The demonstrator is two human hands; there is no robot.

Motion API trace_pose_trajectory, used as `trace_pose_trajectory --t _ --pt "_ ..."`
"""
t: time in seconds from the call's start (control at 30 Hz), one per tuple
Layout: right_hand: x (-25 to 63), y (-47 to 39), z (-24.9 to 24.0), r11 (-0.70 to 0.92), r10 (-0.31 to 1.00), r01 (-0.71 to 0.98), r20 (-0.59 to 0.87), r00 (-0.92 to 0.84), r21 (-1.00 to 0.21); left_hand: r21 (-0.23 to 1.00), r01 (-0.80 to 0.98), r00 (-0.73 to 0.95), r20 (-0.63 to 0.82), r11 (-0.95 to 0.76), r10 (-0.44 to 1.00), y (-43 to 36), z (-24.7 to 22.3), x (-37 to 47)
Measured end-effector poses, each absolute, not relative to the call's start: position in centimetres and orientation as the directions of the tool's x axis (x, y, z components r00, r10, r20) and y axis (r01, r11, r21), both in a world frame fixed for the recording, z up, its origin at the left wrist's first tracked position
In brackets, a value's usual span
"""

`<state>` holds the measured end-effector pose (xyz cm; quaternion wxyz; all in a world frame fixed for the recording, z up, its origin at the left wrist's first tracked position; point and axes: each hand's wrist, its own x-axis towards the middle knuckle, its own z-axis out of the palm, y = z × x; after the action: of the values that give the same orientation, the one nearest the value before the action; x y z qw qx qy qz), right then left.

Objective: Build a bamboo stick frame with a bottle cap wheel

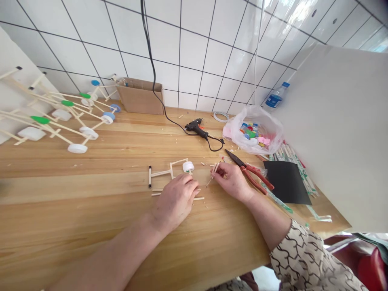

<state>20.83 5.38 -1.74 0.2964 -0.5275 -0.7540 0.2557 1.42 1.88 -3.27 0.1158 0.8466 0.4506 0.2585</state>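
My right hand [233, 180] is closed on a few short wooden sticks [216, 167] that poke up between thumb and fingers. A thin pointed piece juts down below that thumb. My left hand [177, 196] has its fingers pinched together low over the table; whatever they hold is hidden. Loose wooden sticks [199, 198] lie beneath and beside it. Just beyond sits a small stick frame [162, 173] with a black-ended crossbar at its left and a white bottle cap [188, 166] near my left fingers. Red-handled pliers [253, 171] lie beside my right hand.
Several finished stick models with cap wheels [87, 132] stand at left. A cardboard box [141, 97], black glue gun [196, 127], tape roll [221, 117], bag of caps [256, 131] and water bottle [275, 97] line the back. Black card [286, 182] lies at right.
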Motion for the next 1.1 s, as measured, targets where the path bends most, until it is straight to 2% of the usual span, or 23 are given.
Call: trace_pose_trajectory --t 0.4,0.7,1.1 --pt "20.8 5.4 -1.6 0.307 0.949 0.645 0.174 -0.263 -0.699 0.437 0.769 0.454 0.139 -0.466 0.88 2.0 -1.7 0.4" --pt "20.7 5.4 -1.3 0.326 0.943 0.674 0.179 -0.28 -0.662 0.405 0.8 0.454 0.074 -0.443 0.888 1.9 -1.1 0.1" --pt "20.5 5.1 -0.8 0.34 0.939 0.7 0.191 -0.284 -0.628 0.396 0.795 0.438 0.15 -0.46 0.886 1.7 -0.9 0.3"
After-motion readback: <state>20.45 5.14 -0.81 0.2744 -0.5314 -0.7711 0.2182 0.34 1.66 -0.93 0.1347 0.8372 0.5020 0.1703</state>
